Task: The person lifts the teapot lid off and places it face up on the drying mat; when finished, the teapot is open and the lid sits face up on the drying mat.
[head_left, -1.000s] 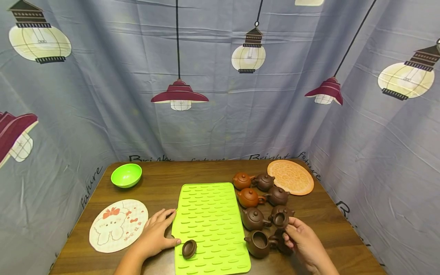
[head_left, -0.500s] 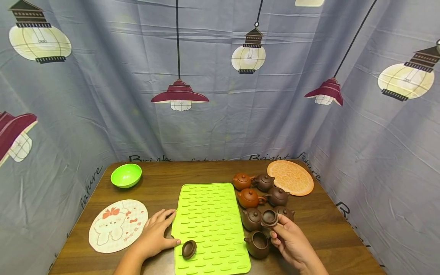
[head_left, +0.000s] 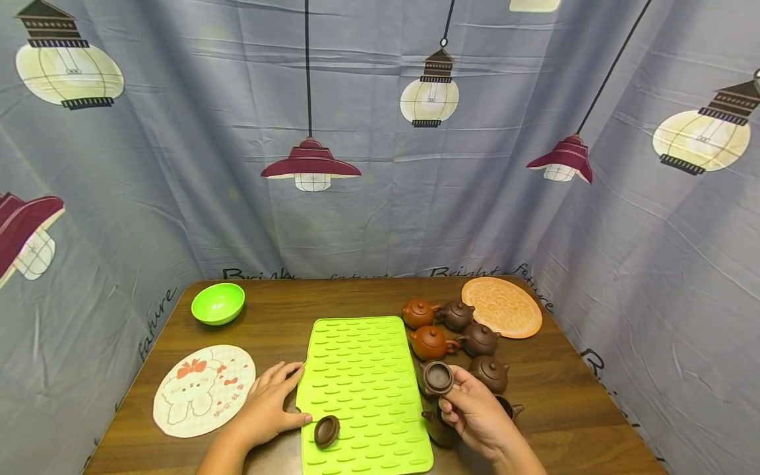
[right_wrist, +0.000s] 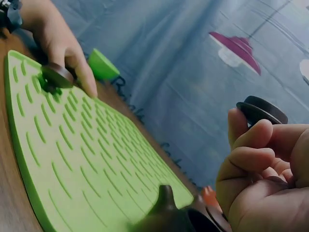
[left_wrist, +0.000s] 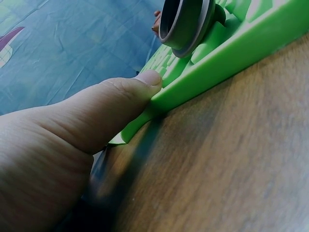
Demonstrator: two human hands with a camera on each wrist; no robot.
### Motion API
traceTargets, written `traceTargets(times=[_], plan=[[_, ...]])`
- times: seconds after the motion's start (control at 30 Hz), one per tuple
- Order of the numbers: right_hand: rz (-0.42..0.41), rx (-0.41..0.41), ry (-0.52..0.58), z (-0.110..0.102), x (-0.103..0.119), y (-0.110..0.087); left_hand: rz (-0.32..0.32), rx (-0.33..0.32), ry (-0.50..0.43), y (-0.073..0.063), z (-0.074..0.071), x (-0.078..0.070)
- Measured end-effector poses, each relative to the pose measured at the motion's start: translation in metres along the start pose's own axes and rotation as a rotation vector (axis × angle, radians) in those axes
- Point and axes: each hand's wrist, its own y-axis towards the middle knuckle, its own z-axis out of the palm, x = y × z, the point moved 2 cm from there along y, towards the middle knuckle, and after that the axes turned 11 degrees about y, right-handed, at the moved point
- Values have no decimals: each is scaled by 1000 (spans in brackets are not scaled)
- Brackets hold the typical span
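My right hand (head_left: 477, 415) pinches a dark brown teapot lid (head_left: 438, 378), its hollow underside turned up. The right wrist view shows this lid (right_wrist: 263, 110) between thumb and fingers. Below the hand stands a lidless brown teapot (head_left: 441, 427), partly hidden; another brown teapot (head_left: 515, 409) shows its spout from behind the hand. My left hand (head_left: 267, 409) rests spread along the left edge of a green ridged mat (head_left: 362, 376), thumb on the rim. Just beyond that thumb, a second brown lid (head_left: 326, 431) lies upturned on the mat.
Two orange teapots (head_left: 431, 342) and several brown teapots (head_left: 479, 338) with lids on stand right of the mat. An orange round placemat (head_left: 505, 307) lies at the back right. On the left are a green bowl (head_left: 218, 304) and a rabbit-print placemat (head_left: 204, 389).
My right hand has carried the lid left from above the right-hand brown teapots toward the mat. The left hand and the lid on the mat have stayed in place.
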Motion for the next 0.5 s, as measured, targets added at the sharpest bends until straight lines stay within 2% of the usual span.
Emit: traceTargets(times=[0.5], plan=[[110,-39,-133,33,-18,21,6,-5,-1,-1,-1,0]])
